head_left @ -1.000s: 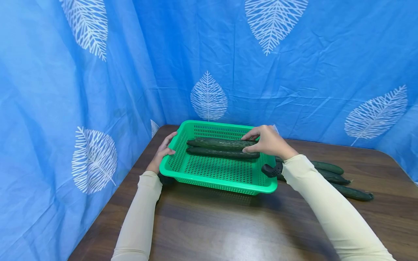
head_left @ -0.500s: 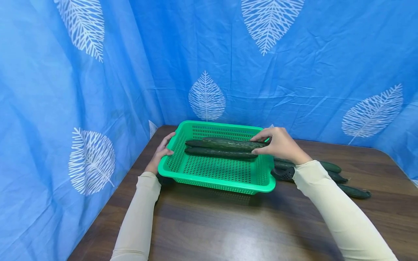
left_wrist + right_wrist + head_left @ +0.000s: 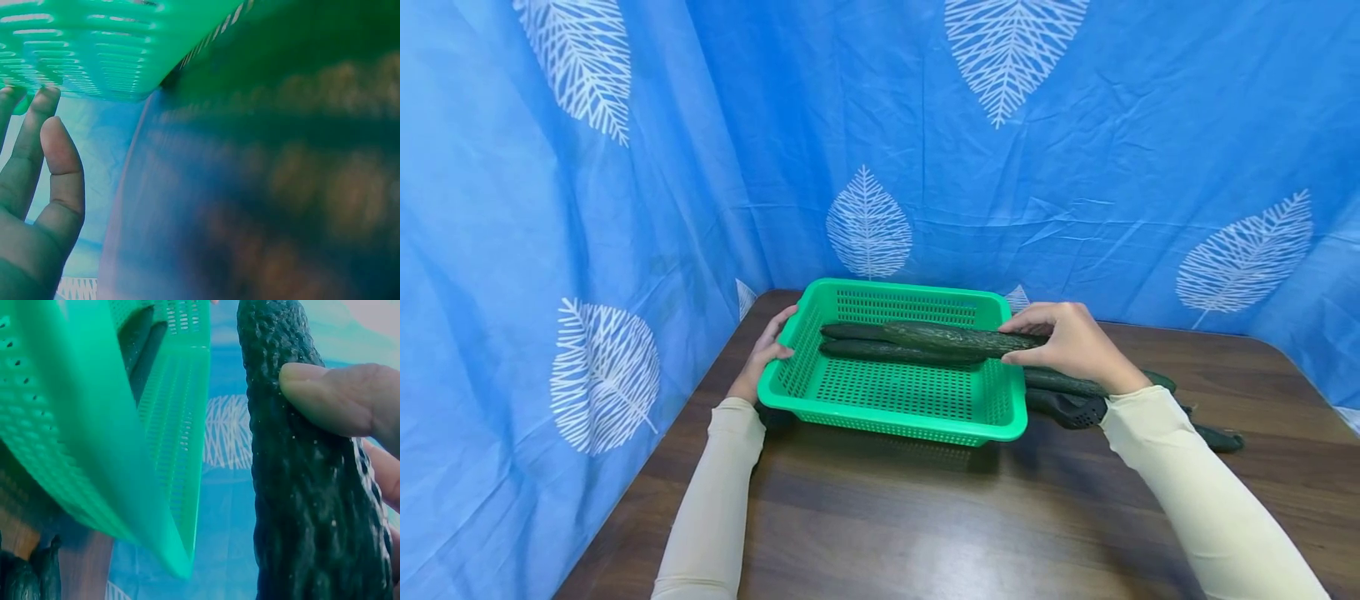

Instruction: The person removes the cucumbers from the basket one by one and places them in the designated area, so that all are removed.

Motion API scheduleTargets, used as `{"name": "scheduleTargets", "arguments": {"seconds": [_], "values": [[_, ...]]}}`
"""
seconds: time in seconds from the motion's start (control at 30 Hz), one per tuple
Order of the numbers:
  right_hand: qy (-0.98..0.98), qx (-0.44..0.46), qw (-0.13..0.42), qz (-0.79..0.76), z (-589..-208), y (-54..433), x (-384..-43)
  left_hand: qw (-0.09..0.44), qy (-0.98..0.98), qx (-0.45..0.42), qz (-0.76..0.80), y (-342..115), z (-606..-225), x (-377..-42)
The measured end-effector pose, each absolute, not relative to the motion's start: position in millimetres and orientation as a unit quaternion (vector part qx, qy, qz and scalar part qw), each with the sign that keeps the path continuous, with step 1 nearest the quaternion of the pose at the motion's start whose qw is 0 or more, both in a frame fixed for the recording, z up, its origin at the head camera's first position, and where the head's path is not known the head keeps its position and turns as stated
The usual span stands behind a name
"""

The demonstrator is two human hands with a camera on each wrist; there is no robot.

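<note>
My right hand (image 3: 1075, 346) grips the right end of a dark green cucumber (image 3: 955, 337). That cucumber passes over the right rim of a green perforated basket (image 3: 883, 427). In the right wrist view, thumb and fingers hold the bumpy cucumber (image 3: 312, 494) beside the basket wall. Inside the basket lie two more cucumbers, a nearer one (image 3: 880, 352) and a farther one (image 3: 850, 332), the latter partly covered by the held one. Against the basket's left side rests my left hand (image 3: 763, 354); the left wrist view shows its fairly straight fingers (image 3: 31, 137) at the outer wall.
Right of the basket, several cucumbers (image 3: 1060, 382) lie on the brown wooden table (image 3: 880, 517), partly behind the right wrist and its black wrist device (image 3: 1071, 410). A blue curtain (image 3: 1075, 208) with white leaf prints borders the table at the back and left.
My right hand has moved right, carrying the cucumber along so that it now extends across the right rim. The left hand stays at the basket's left side.
</note>
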State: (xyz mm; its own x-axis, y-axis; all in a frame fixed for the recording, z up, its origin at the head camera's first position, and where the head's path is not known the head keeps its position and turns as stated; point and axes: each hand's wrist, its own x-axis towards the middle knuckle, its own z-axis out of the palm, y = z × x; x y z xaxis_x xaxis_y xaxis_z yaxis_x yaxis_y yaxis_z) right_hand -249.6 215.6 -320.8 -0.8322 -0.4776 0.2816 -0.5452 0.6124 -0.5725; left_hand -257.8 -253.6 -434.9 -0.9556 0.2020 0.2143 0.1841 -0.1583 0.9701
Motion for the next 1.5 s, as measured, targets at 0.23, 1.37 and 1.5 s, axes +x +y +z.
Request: {"name": "scheduleTargets", "arguments": {"seconds": [0.23, 1.37, 1.5], "values": [[-0.893, 0.29, 0.063, 0.338, -322, 231, -242, 0.002, 0.639, 0.147, 0.755, -255, -436, -258], [-0.882, 0.306, 0.151, 0.325, -349, 288, -206, 0.022, 0.629, 0.151, 0.762, -254, -434, -259], [-0.88, 0.31, 0.161, 0.322, -355, 296, -202, 0.019, 0.628, 0.157, 0.762, -254, -435, -259]]}}
